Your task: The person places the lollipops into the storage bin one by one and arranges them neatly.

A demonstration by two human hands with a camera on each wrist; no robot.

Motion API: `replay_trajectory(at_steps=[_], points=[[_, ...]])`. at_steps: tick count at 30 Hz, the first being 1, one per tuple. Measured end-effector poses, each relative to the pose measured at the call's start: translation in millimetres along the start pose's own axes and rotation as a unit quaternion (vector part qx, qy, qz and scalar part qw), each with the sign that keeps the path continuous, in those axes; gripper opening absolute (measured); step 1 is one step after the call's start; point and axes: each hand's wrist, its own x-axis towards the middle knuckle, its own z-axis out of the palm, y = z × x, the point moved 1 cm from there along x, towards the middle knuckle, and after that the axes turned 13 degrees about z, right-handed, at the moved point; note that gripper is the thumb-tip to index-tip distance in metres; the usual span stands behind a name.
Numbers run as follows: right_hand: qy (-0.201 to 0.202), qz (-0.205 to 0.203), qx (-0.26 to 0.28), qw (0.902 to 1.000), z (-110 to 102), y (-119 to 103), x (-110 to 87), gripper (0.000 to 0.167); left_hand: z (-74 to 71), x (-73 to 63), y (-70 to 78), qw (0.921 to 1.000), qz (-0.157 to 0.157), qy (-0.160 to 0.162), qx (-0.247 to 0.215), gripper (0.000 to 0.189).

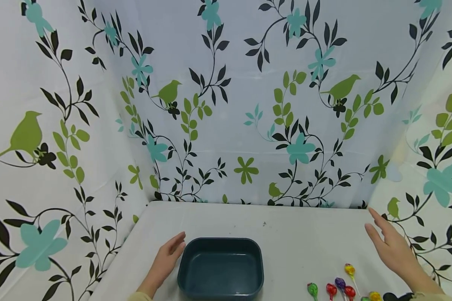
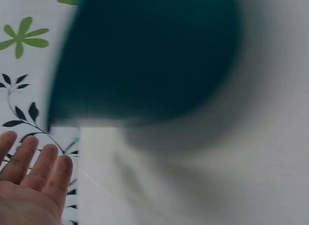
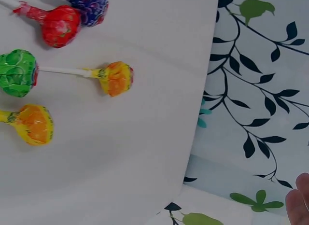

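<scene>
In the head view, a dark teal, rectangular, open-topped bin with rounded corners (image 1: 220, 271) stands at the bottom centre of the frame on a white table (image 1: 297, 238), its inside bare. The left hand (image 1: 169, 253) is just beside the bin's left wall, its fingers extended and only slightly bent, with nothing in its hold; whether a fingertip touches the rim cannot be told. In the left wrist view that hand shows at lower left, palm visible and fingers loosely spread, below the blurred bin. The right hand (image 1: 393, 248) is raised at the lower right of the head view, thumb apart from its outstretched fingers, likewise holding nothing. Below and left of it, a loose group of wrapped ball lollipops on white sticks lies at the bottom right: a green one (image 1: 312, 289), two red ones (image 1: 331, 289) (image 1: 349, 291), a purple-blue one (image 1: 340, 283) and a yellow-orange one (image 1: 349, 269), with another yellow-orange one (image 1: 375, 296) at the lower edge. The right wrist view shows lollipops at upper left and fingertips at lower right, well apart. White cloth printed with green birds, turquoise flowers and black leaves (image 1: 226, 104) hangs behind the table.
</scene>
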Motion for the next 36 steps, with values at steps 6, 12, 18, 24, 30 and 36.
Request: replay_trajectory(at_steps=[6, 12, 18, 24, 30, 36], points=[[-0.015, 0.028, -0.029, 0.9991, 4.1, 10.1, -3.8, 0.064, 11.1, -24.7, -18.5, 0.9987, -0.015, -0.002, -0.048, 0.051], [-0.017, 0.034, -0.035, 0.9987, 4.0, 16.1, -5.8, 0.065, 15.3, -35.0, -24.1, 0.9974, -0.018, -0.007, -0.07, 0.053], [-0.03, 0.042, -0.04, 0.9979, 2.6, 19.2, -6.4, 0.066, 14.9, -40.4, -24.1, 0.996, -0.017, -0.021, -0.086, 0.053], [-0.037, 0.048, -0.041, 0.9973, 3.0, 21.9, -8.1, 0.066, 13.2, -42.7, -24.9, 0.9926, -0.026, -0.031, -0.114, 0.055], [-0.033, 0.048, -0.041, 0.9974, 2.3, 24.6, -11.3, 0.067, 12.0, -42.9, -25.4, 0.9928, -0.022, -0.034, -0.113, 0.057], [-0.045, 0.061, -0.051, 0.9958, 0.7, 28.6, -11.6, 0.068, 11.1, -41.7, -28.5, 0.9936, -0.023, -0.043, -0.102, 0.057]])
